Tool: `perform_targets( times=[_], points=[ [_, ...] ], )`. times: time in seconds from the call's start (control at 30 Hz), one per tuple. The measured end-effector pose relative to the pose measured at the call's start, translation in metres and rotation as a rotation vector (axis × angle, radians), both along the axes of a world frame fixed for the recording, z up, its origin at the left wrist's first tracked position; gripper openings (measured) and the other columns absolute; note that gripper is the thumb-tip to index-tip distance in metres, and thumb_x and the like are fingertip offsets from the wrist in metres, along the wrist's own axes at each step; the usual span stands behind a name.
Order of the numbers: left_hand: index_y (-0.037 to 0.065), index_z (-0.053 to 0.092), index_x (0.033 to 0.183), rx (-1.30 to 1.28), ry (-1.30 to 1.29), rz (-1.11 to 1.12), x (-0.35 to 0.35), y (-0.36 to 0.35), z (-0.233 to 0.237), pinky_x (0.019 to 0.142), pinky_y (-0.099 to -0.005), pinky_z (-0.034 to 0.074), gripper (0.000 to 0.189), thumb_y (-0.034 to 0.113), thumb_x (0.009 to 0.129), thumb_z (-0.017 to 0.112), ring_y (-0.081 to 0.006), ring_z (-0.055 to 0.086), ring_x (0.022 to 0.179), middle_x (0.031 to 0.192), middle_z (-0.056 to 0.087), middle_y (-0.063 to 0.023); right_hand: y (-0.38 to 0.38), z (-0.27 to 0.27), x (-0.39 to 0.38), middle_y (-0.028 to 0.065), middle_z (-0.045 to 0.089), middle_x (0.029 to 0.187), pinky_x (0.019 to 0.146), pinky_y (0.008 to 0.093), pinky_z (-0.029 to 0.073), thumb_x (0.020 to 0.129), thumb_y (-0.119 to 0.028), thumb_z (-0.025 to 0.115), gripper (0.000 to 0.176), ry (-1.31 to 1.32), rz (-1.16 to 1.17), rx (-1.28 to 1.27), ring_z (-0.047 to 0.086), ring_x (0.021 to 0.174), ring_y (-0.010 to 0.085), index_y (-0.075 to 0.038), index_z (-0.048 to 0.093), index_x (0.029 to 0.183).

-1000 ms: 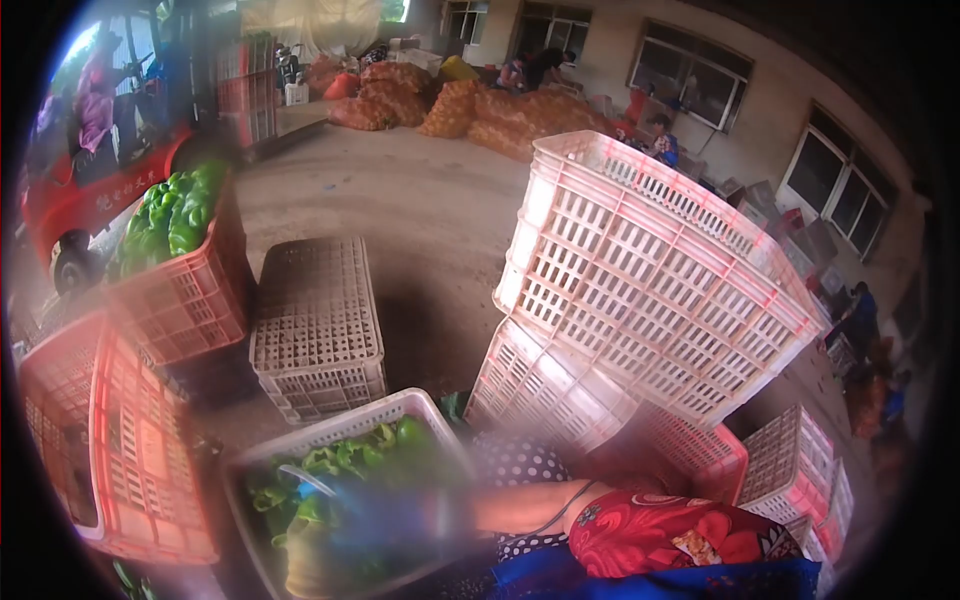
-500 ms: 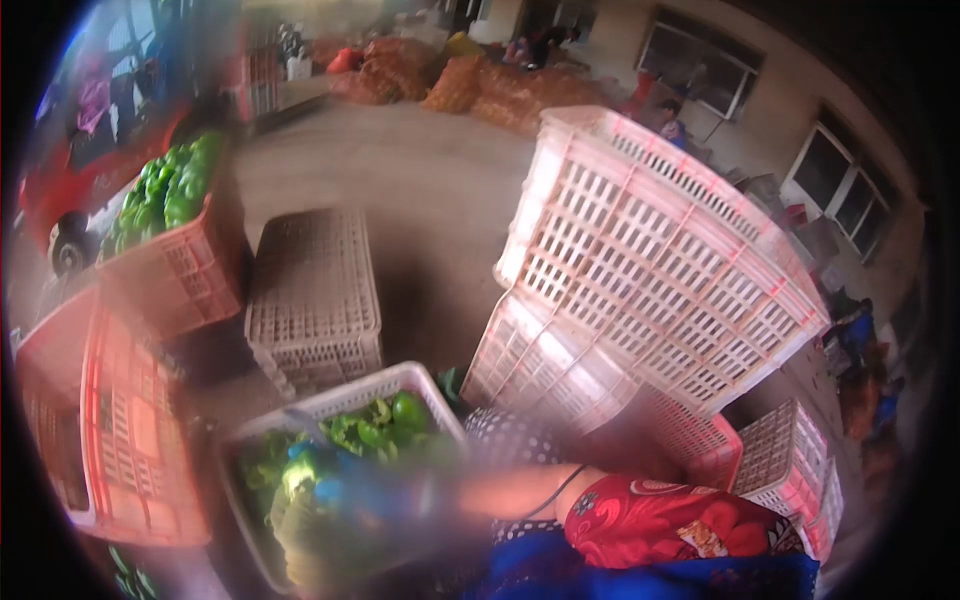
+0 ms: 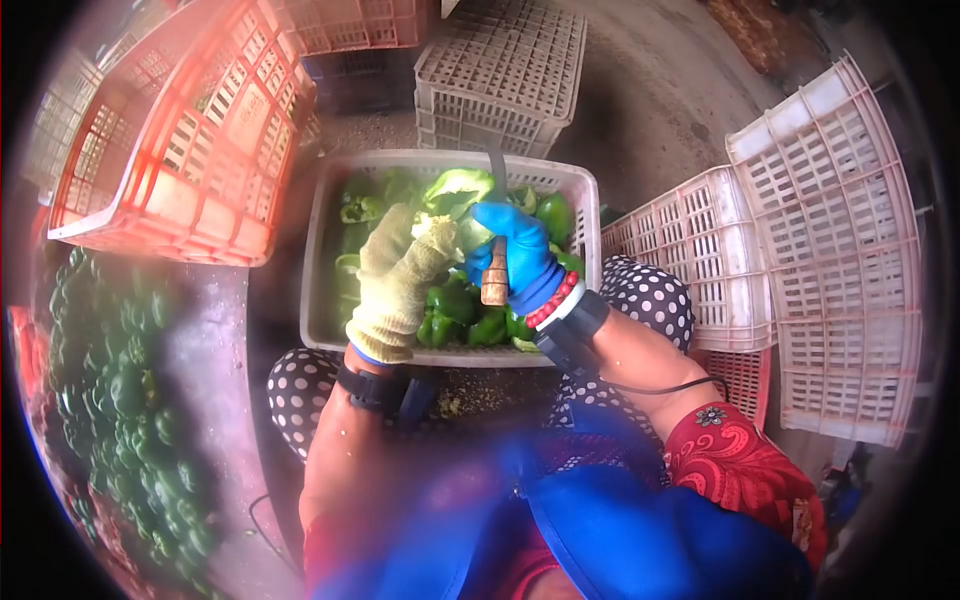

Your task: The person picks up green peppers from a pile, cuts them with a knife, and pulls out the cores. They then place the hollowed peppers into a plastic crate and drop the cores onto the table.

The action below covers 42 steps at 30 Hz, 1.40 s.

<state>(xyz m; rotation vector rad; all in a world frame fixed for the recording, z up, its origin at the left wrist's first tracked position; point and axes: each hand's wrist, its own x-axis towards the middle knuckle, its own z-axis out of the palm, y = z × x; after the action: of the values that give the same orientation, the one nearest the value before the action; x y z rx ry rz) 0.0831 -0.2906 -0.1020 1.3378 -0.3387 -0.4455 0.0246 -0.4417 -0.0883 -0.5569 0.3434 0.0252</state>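
My left hand (image 3: 385, 285), in a pale yellow knit glove, is closed around a cut-open green bell pepper (image 3: 455, 187) above a crate. The pepper's pale inside faces up. In a blue glove, my right hand (image 3: 522, 255) grips a knife by its wooden handle (image 3: 494, 282); the dark blade points away from me beside the pepper. My right fingers are close against the pepper, and whether they touch it is hard to tell. Under both hands, the white plastic crate (image 3: 312, 265) holds cut and whole green peppers (image 3: 450, 300).
At the left stands an orange crate (image 3: 190, 210), with a large heap of green peppers (image 3: 130, 400) nearer me. An upturned grey crate (image 3: 500, 65) sits beyond the working crate. White crates (image 3: 845, 250) lean at the right. My knees, in dotted cloth, flank the crate.
My view has swung down and left from the yard to the crate, so it now lies central. Both hands, blurred before, now show clearly with the pepper and knife.
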Motion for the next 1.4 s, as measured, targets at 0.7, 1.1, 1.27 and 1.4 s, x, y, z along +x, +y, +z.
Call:
perform_targets(
  times=[0.7, 1.1, 1.27, 1.4],
  points=[
    [-0.001, 0.064, 0.116, 0.179, 0.037, 0.682, -0.065, 0.238, 0.090, 0.074, -0.0260, 0.057, 0.023, 0.005, 0.093, 0.061, -0.0170, 0.068, 0.088, 0.102, 0.066, -0.0084, 0.011, -0.064, 0.038, -0.0017, 0.065, 0.089, 0.057, 0.0246, 0.050, 0.094, -0.027, 0.075, 0.045, 0.033, 0.209, -0.895, 0.057, 0.066, 0.0072, -0.005, 0.063, 0.132],
    [0.008, 0.070, 0.099, 1.511, -0.257, 0.558, -0.131, 0.395, 0.028, 0.076, -0.0466, 0.055, 0.031, 0.035, 0.085, 0.074, -0.0400, 0.068, 0.083, 0.090, 0.070, -0.0188, -0.026, -0.082, 0.027, 0.0091, 0.073, 0.101, 0.059, 0.0246, 0.048, 0.105, -0.032, 0.055, 0.036, 0.215, 0.222, 0.055, 0.056, 0.063, 0.0094, -0.005, 0.069, 0.126],
    [0.006, 0.063, 0.112, 1.473, -0.497, 0.822, 0.016, 0.394, 0.023, 0.085, -0.0498, 0.055, 0.041, 0.039, 0.088, 0.071, -0.0433, 0.068, 0.094, 0.099, 0.071, -0.0225, -0.001, -0.076, 0.019, 0.0034, 0.072, 0.094, 0.052, 0.0264, 0.045, 0.104, -0.038, 0.056, 0.036, 0.296, 0.293, -0.145, 0.052, 0.057, 0.0082, -0.009, 0.071, 0.120],
    [0.006, 0.052, 0.145, 1.342, -0.196, 0.703, 0.108, 0.357, 0.027, 0.105, -0.0446, 0.048, 0.073, 0.045, 0.086, 0.071, -0.0391, 0.061, 0.123, 0.131, 0.064, -0.0258, -0.010, -0.101, 0.017, 0.0019, 0.069, 0.089, 0.052, 0.0292, 0.046, 0.103, -0.039, 0.058, 0.034, 0.200, 0.287, -0.553, 0.053, 0.056, 0.0104, -0.012, 0.072, 0.117]
  ],
)
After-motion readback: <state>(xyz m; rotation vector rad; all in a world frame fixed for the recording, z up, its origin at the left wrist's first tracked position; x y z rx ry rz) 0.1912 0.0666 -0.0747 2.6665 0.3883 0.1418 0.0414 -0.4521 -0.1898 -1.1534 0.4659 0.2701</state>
